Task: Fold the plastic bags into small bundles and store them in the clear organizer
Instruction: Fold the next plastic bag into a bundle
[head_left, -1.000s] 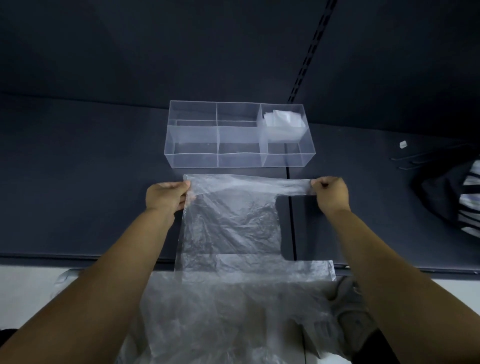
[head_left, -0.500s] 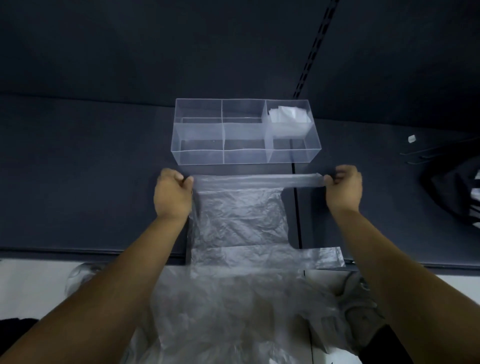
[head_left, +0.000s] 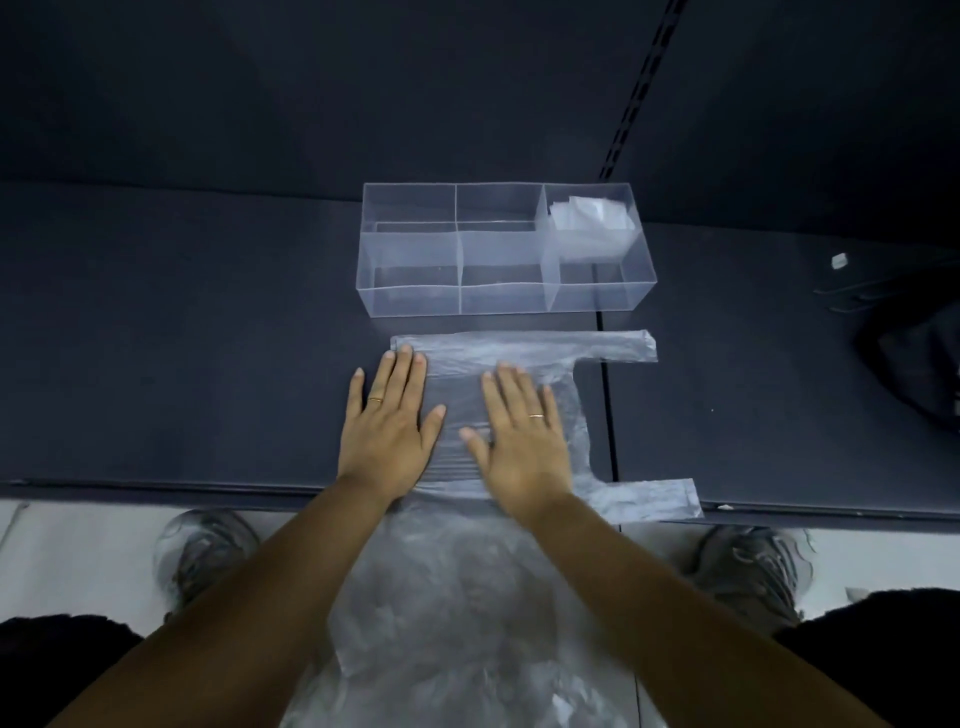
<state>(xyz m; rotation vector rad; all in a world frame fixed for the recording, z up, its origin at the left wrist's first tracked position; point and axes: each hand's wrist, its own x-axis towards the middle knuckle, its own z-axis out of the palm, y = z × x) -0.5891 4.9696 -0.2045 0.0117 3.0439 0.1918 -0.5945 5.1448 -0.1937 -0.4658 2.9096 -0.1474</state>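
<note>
A clear plastic bag (head_left: 524, 348) lies flat on the dark table, its two handles stretching to the right and its lower part hanging over the front edge. My left hand (head_left: 390, 426) presses flat on the bag's left side, fingers straight. My right hand (head_left: 522, 434) lies flat on the bag's middle, fingers spread. Just beyond the bag stands the clear organizer (head_left: 410, 270) with three compartments. A folded bag bundle (head_left: 589, 221) sits in its right compartment; the other two hold nothing.
The dark table (head_left: 182, 338) has a seam running front to back right of the bag. A black item (head_left: 914, 364) lies at the right edge, with a small white scrap (head_left: 838, 260) behind it. Shoes (head_left: 208, 556) stand on the pale floor below.
Both hands let go of the bag's far edge, which now lies on the table. They moved inward and toward me and now lie flat on the bag.
</note>
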